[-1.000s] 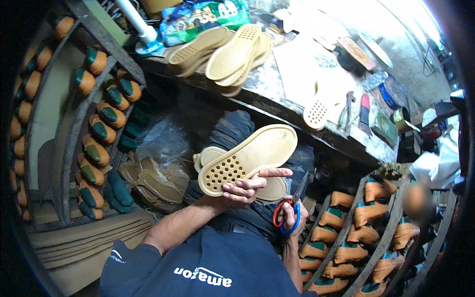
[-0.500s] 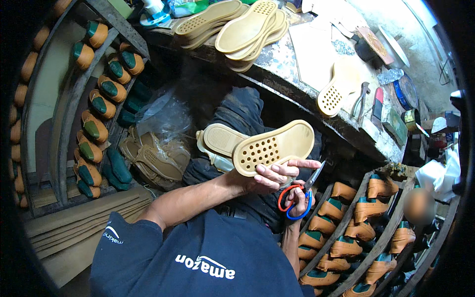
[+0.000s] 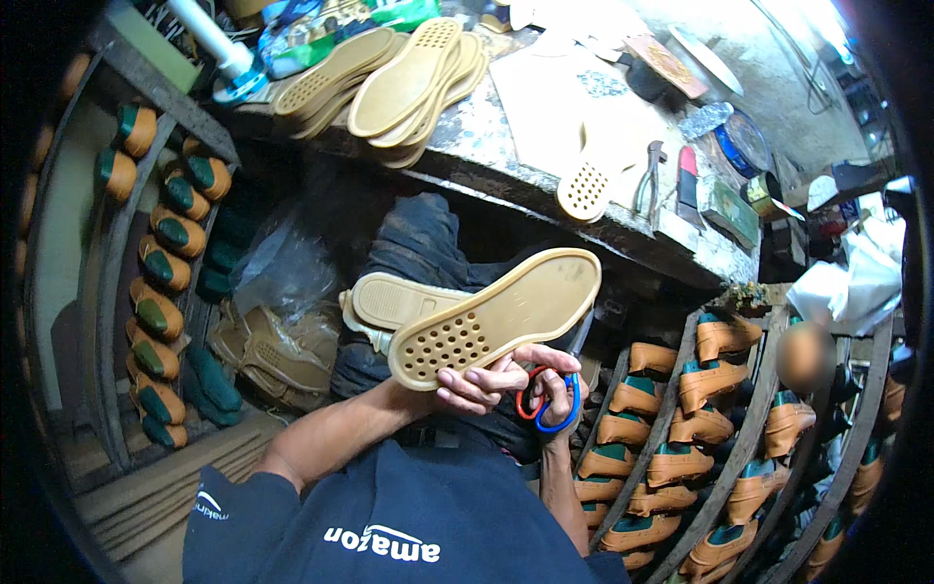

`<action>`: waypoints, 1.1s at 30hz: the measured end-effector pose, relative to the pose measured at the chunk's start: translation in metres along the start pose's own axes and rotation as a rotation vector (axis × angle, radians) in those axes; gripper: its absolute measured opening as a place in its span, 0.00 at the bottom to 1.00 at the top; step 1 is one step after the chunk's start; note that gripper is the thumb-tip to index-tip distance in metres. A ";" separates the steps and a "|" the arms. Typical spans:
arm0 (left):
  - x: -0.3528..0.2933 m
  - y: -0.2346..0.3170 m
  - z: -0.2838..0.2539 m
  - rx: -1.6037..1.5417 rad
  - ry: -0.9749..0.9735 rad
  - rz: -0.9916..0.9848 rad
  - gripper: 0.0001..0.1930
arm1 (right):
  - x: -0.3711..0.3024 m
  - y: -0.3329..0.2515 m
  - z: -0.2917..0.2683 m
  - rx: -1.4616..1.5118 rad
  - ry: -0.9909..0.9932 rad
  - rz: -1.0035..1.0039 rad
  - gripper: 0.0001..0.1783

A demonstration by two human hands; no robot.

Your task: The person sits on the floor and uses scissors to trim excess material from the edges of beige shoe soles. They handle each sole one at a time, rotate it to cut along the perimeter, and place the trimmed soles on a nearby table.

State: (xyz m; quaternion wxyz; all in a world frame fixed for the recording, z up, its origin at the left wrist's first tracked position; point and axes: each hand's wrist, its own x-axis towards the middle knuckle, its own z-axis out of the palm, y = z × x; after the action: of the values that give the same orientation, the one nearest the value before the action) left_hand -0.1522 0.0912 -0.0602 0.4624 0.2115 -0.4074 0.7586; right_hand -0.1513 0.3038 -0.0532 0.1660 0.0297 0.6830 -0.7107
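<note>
My left hand [image 3: 484,382] grips a tan shoe sole [image 3: 530,302] by its near edge, fingers curled against it. Round holes fill the sole's heel end, which points left; the smooth end points right. Closed around scissors [image 3: 573,397] with one red and one blue handle is my right hand [image 3: 556,401], close beside the left. The blades point up past the sole's right edge and are partly hidden by it. Another tan sole [image 3: 389,300], with a ribbed patch, lies on my lap behind the held one.
On the bench ahead are stacked soles [image 3: 404,83], a single perforated sole [image 3: 586,185], pincers [image 3: 650,175] and a red-and-black handled tool [image 3: 688,180]. Racks of orange shoes on green lasts stand left [image 3: 161,263] and right [image 3: 676,462]. Soles in clear plastic [image 3: 282,341] lie low left.
The held sole has tilted, its right end higher, and now covers part of the scissor blades. The scissors have turned more upright. My view has shifted to the right.
</note>
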 end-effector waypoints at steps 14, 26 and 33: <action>0.004 -0.005 0.014 -0.015 0.046 0.015 0.37 | 0.000 0.007 -0.008 0.063 -0.037 -0.008 0.13; 0.026 -0.021 -0.004 0.280 -0.169 0.153 0.36 | -0.002 0.001 -0.004 0.007 0.013 0.064 0.16; 0.031 0.051 0.033 0.654 0.109 0.425 0.41 | 0.001 0.007 -0.003 0.082 -0.023 0.012 0.15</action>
State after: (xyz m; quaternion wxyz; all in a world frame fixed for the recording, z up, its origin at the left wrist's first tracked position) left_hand -0.2137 0.0682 -0.0414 0.2243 0.2181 -0.1538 0.9373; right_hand -0.1505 0.3062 -0.0607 0.1767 0.0326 0.6513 -0.7372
